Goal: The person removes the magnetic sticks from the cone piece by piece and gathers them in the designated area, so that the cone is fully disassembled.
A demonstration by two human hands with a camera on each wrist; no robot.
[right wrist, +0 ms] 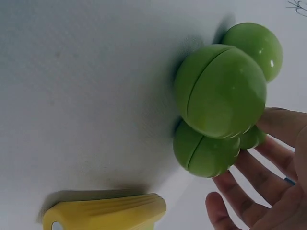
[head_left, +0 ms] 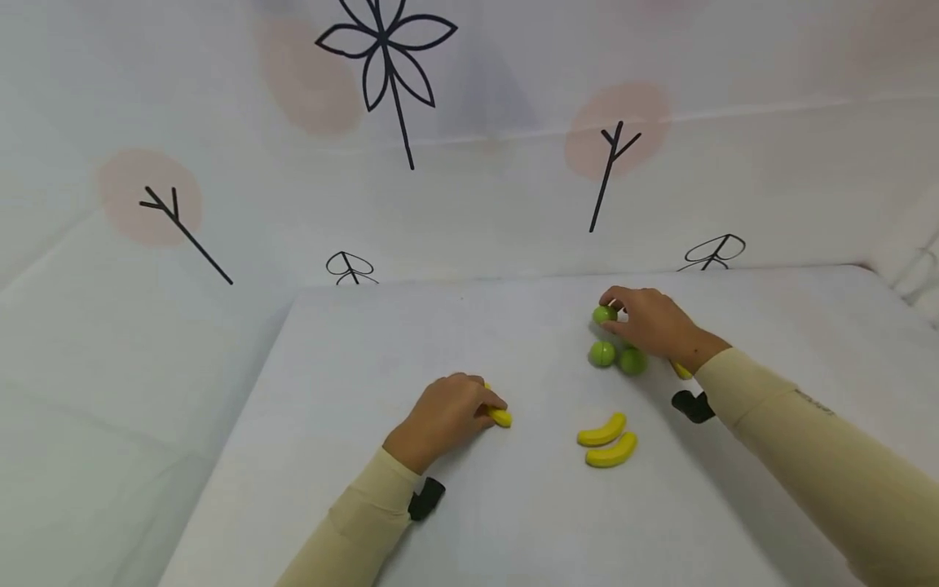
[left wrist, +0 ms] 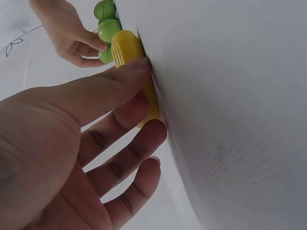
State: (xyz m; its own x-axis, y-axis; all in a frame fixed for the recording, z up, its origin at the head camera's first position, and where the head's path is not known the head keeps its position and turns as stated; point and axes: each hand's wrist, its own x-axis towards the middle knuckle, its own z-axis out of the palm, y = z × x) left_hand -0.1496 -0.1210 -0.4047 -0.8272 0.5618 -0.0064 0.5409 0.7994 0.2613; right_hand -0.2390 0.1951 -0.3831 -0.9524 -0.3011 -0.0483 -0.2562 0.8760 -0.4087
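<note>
My left hand [head_left: 449,412] pinches a yellow toy banana [left wrist: 125,45] between thumb and fingertips, low on the white table. To its right, at the back, my right hand [head_left: 653,322] grips the farthest green ball [head_left: 605,315], thumb on the near side and fingers curled over the far side. Two more seamed green balls, one at the left [head_left: 602,354] and one nearer the wrist [head_left: 632,361], sit close in front of that hand. In the right wrist view the green balls [right wrist: 220,91] cluster at the fingertips, and the gripped one is mostly hidden.
Two yellow toy bananas [head_left: 611,451] lie side by side between the hands, nearer the front. Another yellow piece [head_left: 681,369] shows partly under the right wrist. A white cloth [head_left: 484,204] with plant drawings hangs behind the table [head_left: 367,342].
</note>
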